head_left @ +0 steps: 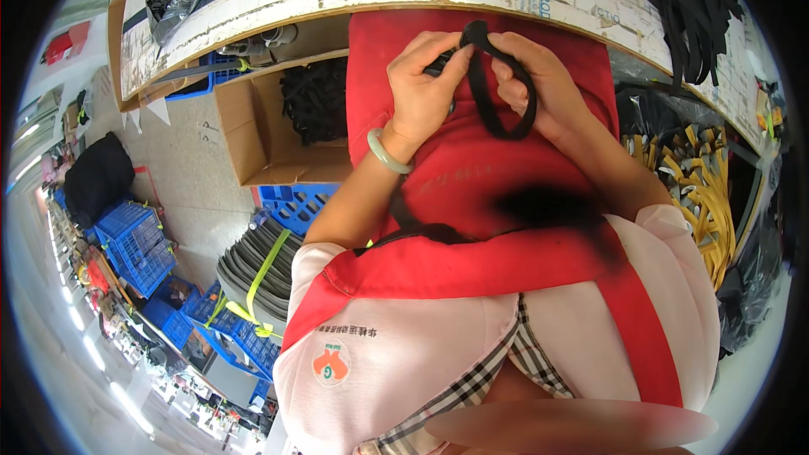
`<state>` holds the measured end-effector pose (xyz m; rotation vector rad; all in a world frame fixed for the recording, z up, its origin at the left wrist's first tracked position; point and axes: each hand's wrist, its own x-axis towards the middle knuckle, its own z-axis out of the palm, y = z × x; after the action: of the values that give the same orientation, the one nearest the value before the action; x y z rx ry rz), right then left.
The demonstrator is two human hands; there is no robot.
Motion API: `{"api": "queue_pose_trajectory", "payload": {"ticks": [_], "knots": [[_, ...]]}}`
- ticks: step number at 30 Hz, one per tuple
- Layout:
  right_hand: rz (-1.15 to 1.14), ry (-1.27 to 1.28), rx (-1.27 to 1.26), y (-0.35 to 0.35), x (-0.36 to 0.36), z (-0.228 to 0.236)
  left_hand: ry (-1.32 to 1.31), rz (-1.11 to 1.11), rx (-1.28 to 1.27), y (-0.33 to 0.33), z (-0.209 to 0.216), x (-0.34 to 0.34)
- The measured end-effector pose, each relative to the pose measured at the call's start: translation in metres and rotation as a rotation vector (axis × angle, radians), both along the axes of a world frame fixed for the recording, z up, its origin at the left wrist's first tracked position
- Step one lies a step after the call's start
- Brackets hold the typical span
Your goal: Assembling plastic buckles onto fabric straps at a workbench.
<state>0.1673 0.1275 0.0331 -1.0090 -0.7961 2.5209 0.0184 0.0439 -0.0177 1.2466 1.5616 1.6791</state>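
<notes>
My left hand (425, 84), with a pale bangle (388, 152) on its wrist, pinches a black strap (506, 131) near its top end. My right hand (539, 80) grips the same strap from the other side, its fingers curled. Between the two hands the strap hangs down in a loop in front of the red apron (497, 190) that I wear. A small dark piece shows by the left fingers; I cannot make out what it is.
Ahead runs a worn white tabletop edge (337, 29), with black straps (683, 8) hanging over it at right. To the left stands a carton (240, 131) of black straps (312, 101). Blue crates (135, 244) and bundled dark strips (257, 265) are farther left. Yellow strips (712, 202) hang at right.
</notes>
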Motion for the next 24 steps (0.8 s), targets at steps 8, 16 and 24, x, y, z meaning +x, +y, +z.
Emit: {"api": "queue_pose_trajectory", "payload": {"ticks": [8,16,24], "knots": [[-0.008,-0.016,-0.011,-0.002,-0.003,0.001,-0.358,-0.015,-0.132,-0.003,0.008,0.007],[-0.053,0.104,0.02,-0.001,-0.004,-0.005,-0.071,0.006,-0.045,-0.001,-0.002,0.001],[-0.103,-0.048,0.151,-0.004,-0.006,-0.012,0.008,0.018,-0.036,-0.006,-0.001,0.003]]}}
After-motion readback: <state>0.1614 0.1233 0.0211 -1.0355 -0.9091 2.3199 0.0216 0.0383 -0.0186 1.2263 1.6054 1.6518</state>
